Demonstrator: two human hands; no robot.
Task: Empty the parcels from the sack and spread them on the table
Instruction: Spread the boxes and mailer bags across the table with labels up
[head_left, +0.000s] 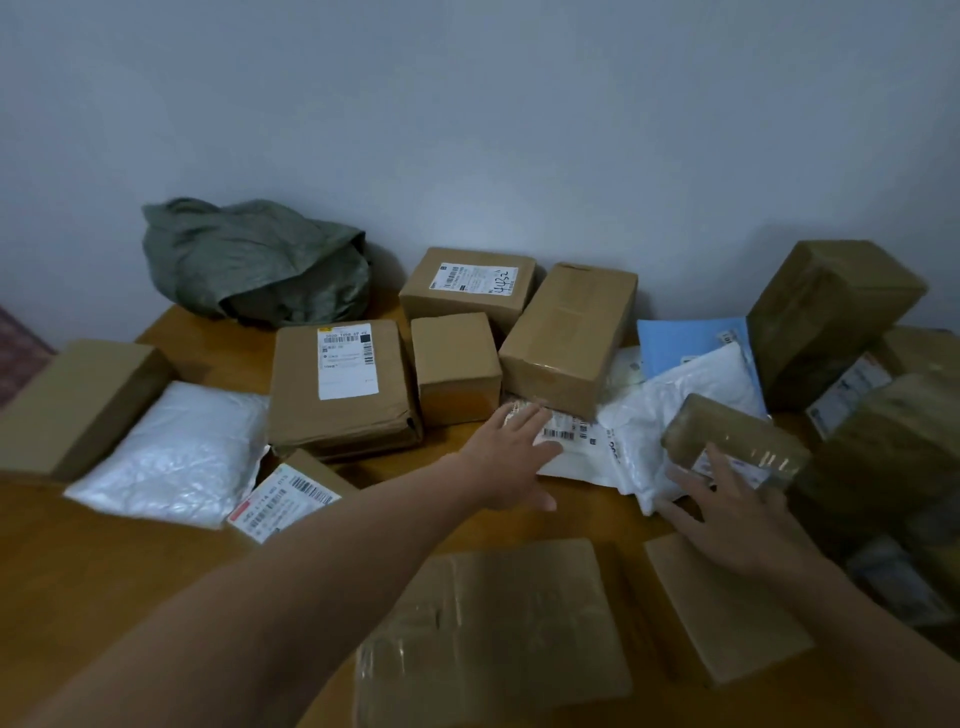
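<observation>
While my left grip lies flat and spread, palm down, holding nothing, its fingertips rest on a white mailer with a barcode label mid-tabletop. My right grip has fingers on the near end of a small taped brown parcel, which sits tilted on a heap of white poly bags; can't tell if it's actually clamped or just touching. The green sack is slumped and crumpled at the far left of the tabletop, against the wall. Parcels are spread all over: labelled flat box, small cube box, tall box, white padded bag at left, blue mailer, more boxes stacked at right.
</observation>
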